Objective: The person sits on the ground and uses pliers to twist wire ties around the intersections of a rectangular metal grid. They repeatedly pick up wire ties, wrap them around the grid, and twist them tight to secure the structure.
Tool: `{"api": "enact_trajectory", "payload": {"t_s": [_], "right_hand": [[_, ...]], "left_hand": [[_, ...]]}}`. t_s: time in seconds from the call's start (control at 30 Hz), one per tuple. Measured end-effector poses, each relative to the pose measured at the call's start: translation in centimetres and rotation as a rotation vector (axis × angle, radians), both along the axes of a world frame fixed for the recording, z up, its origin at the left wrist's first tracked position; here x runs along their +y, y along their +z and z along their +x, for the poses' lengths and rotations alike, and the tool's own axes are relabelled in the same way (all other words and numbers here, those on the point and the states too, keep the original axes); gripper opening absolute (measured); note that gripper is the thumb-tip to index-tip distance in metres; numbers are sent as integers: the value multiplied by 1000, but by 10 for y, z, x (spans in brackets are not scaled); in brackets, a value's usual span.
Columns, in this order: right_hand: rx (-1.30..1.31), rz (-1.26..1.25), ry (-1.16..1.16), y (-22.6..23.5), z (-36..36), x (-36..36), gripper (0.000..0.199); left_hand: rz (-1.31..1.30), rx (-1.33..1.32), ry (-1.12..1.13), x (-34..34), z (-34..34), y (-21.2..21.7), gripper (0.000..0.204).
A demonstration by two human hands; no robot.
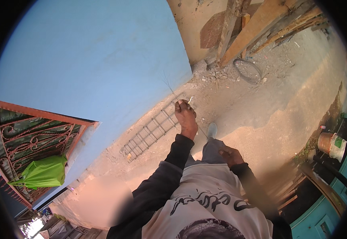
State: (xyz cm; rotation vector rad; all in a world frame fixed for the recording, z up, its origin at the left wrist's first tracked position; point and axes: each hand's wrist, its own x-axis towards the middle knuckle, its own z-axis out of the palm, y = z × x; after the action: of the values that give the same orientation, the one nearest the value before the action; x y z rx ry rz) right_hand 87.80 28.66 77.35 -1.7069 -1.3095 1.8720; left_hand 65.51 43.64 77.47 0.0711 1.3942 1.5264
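My left hand (186,118) is raised in front of me, its fingers closed around a small bundle of thin binding wire (174,94). Loose wire ends fan out above the fist, and a length comes out below it, slanting toward my right side. Lower down, my right hand (231,155) is held by my thigh with its fingers curled; what they pinch, if anything, cannot be made out. Beyond my left hand, a rebar cage (149,133) of long bars and rectangular ties lies on the ground along the blue wall.
The blue wall (90,59) rises at the left, with a metal window grille (38,135) and a green cloth (42,171). Timber planks (257,30) lean at the far right, near a wire coil (248,71). A bucket (333,145) stands at the right.
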Motion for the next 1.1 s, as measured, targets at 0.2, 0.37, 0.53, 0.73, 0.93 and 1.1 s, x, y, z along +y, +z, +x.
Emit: {"api": "enact_trajectory", "payload": {"t_s": [0.2, 0.37, 0.53, 0.73, 0.93, 1.1], "right_hand": [[-147, -139, 268, 20, 4, -35, 19], [-262, 105, 404, 4, -21, -49, 12], [-344, 322, 668, -16, -57, -46, 12], [-53, 777, 358, 64, -207, 19, 27], [471, 577, 206, 201, -322, 57, 32], [605, 414, 263, 203, -348, 62, 28]], "left_hand": [[158, 142, 150, -51, -99, 32, 20], [264, 69, 163, -105, -143, 72, 17], [312, 123, 168, -143, -185, 107, 22], [290, 418, -40, -189, -208, 155, 28], [299, 560, -110, -212, -200, 181, 29], [255, 609, -64, -225, -203, 188, 29]]}}
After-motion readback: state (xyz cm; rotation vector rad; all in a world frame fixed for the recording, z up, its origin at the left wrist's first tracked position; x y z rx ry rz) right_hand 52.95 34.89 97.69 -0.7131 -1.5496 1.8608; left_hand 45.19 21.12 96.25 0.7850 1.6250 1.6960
